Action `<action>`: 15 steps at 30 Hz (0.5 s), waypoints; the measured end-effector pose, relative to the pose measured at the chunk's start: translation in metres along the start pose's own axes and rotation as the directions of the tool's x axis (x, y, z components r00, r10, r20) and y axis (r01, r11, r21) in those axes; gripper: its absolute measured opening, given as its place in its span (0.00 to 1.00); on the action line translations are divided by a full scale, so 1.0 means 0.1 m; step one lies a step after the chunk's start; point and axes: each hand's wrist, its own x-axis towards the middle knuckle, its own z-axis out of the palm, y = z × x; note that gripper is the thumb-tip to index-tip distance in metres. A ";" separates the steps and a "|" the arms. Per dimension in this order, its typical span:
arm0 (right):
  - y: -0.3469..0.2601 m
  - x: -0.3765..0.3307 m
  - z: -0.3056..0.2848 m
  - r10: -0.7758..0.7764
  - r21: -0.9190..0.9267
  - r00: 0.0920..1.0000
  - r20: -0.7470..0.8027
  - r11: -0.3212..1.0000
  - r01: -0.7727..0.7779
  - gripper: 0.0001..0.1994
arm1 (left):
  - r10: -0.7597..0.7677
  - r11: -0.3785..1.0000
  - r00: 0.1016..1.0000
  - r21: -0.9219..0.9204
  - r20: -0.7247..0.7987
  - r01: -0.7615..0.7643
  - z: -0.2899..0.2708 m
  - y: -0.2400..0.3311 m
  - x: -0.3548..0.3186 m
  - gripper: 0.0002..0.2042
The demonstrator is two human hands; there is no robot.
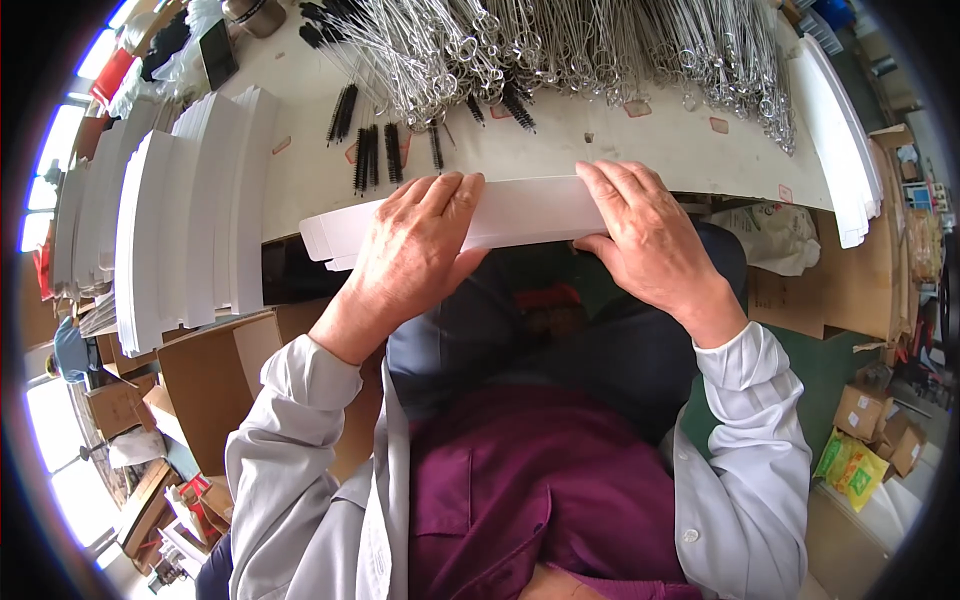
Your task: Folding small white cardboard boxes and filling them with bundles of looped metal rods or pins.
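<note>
A long, narrow white carton lies crosswise at the table's near edge, its flaps standing out at the left end. My left hand grips it left of the middle, fingers over the top and thumb along the near side. At the carton's right end my right hand is closed in the same way, thumb below and fingers on top. Just beyond the carton lie several black-bristled tube brushes. Farther back spreads a big heap of wire brush handles with looped ends.
Stacks of flat white cartons stand at the left of the table, and another white stack is at the right edge. A phone and a metal flask are at the back left. Cardboard boxes stand below on the left.
</note>
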 end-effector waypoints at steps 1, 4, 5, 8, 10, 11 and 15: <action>0.00 0.03 0.01 -0.006 0.000 1.000 -0.008 1.000 0.006 0.35 | 0.003 1.000 1.000 -0.002 0.000 -0.003 0.02 -0.02 0.02 0.34; -0.03 0.12 0.05 -0.033 -0.009 0.999 -0.029 0.999 0.033 0.35 | -0.021 0.998 1.000 -0.056 0.001 0.021 0.13 -0.01 0.06 0.33; -0.03 0.14 0.06 -0.052 -0.019 0.998 -0.041 0.998 0.052 0.35 | -0.023 0.998 1.000 -0.055 0.000 0.023 0.13 -0.02 0.07 0.33; 0.05 0.16 0.13 -0.073 0.006 0.996 -0.056 0.997 0.074 0.35 | -0.039 0.998 0.999 -0.046 0.033 0.040 0.13 -0.02 0.11 0.33; 0.09 0.17 0.14 -0.072 -0.003 0.996 -0.059 0.997 0.072 0.35 | -0.024 0.999 1.000 -0.045 0.018 0.024 0.14 -0.02 0.15 0.34; 0.11 0.18 0.15 -0.069 -0.011 0.996 -0.062 0.998 0.069 0.35 | -0.024 0.999 1.000 -0.044 0.017 0.025 0.14 -0.03 0.17 0.34; 0.21 0.22 0.18 -0.086 0.000 0.993 -0.083 0.996 0.086 0.35 | -0.026 1.000 1.000 0.000 -0.013 0.026 0.13 -0.04 0.22 0.36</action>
